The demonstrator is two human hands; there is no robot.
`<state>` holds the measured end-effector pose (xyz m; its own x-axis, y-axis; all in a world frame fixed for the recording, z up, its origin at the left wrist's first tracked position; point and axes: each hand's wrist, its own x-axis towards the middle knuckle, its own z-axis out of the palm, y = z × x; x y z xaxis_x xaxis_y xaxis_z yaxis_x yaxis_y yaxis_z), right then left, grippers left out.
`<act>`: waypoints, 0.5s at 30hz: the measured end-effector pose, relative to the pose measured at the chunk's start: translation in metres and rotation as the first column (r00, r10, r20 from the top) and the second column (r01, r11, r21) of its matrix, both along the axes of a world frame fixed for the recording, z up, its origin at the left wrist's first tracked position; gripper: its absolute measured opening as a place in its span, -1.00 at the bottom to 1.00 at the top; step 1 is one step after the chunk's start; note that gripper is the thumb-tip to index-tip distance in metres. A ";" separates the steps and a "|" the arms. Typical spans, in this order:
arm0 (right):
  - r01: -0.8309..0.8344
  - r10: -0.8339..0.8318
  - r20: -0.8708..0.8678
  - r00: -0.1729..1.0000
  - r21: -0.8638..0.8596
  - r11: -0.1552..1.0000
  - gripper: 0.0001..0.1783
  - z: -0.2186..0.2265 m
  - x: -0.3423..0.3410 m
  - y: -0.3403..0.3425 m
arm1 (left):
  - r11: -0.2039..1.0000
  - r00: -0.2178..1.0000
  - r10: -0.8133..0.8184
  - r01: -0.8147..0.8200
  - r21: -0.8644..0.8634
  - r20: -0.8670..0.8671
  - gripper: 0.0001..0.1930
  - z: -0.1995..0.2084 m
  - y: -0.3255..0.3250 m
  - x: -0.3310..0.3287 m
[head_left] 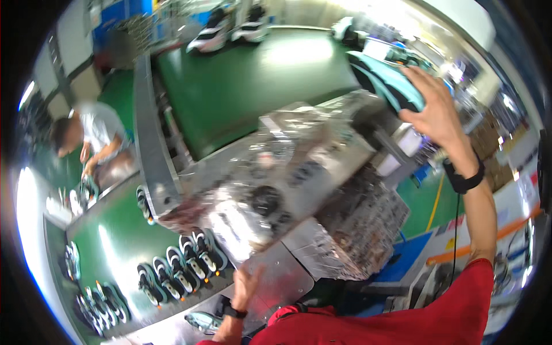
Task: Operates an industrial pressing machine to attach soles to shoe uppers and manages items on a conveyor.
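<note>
My right hand (438, 112) is raised at the far right, its thumb and fingers around the near end of a light-blue and black shoe (382, 77). The shoe is tilted above the far corner of a metal bench. Lower down, near my body, my left hand (245, 287) hovers by the edge of a bare metal plate (282, 265). Motion smears its fingers, and I see nothing clear in them. Several dark shoes with light soles (181, 267) stand in a row on the green belt left of that hand.
Crumpled clear plastic (305, 138) covers the bench in the middle. Beyond it runs a wide green belt (247, 86) carrying white shoes (208, 39). A co-worker (103, 135) handles a shoe at the left. A light-blue shoe (203, 321) lies beside my left wrist.
</note>
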<state>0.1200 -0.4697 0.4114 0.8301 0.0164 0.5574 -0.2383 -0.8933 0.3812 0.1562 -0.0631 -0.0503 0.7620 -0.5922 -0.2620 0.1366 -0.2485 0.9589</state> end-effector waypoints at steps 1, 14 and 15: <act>0.005 -0.002 0.052 0.999 -0.043 0.999 -0.20 -0.001 -0.021 0.017 | 0.981 0.987 -0.142 0.130 -0.146 -0.075 -0.35 0.039 -0.024 -0.022; 0.298 -0.412 0.165 0.896 0.466 0.833 -0.13 -0.076 -0.374 0.193 | 0.427 0.531 -0.793 0.136 -0.894 -0.298 -0.43 0.282 -0.231 -0.266; 0.272 -0.500 0.169 0.850 0.671 0.689 -0.05 -0.075 -0.404 0.206 | 0.459 0.558 -0.786 0.239 -0.856 -0.266 -0.39 0.280 -0.230 -0.283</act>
